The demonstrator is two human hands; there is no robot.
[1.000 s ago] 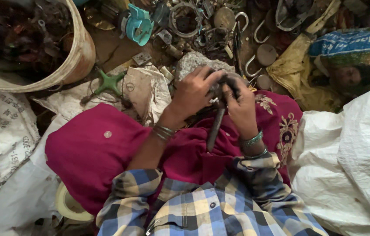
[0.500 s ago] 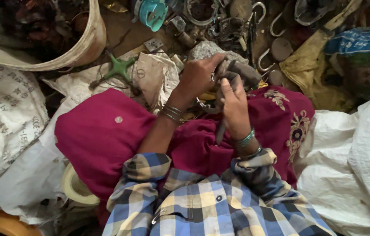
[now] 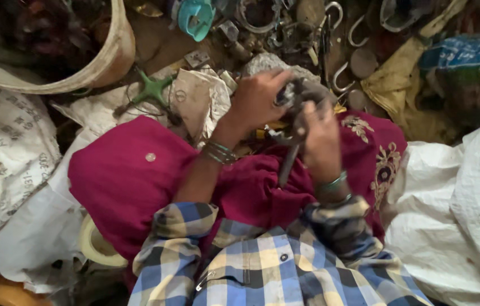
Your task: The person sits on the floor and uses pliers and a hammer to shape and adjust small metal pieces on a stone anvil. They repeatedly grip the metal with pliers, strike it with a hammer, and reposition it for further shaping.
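Both hands meet over the lap, above magenta cloth (image 3: 132, 181). The left hand (image 3: 257, 99) is curled over the top of a dark metal tool (image 3: 292, 127), its grip clamped on the upper end. The right hand (image 3: 320, 141) wraps the tool's middle from the right, grip also closed on it. The tool's long axis runs nearly straight up the frame, tilted slightly: its thin lower end (image 3: 285, 170) points down toward the body, its bulkier head away toward the scrap pile (image 3: 285, 28). Bangles (image 3: 220, 152) ring the left wrist. Near the left hand lie crumpled paper (image 3: 200, 99) and a green star-shaped piece (image 3: 150, 89). A basket (image 3: 112, 59) sits upper left, white sacks (image 3: 455, 215) at right.
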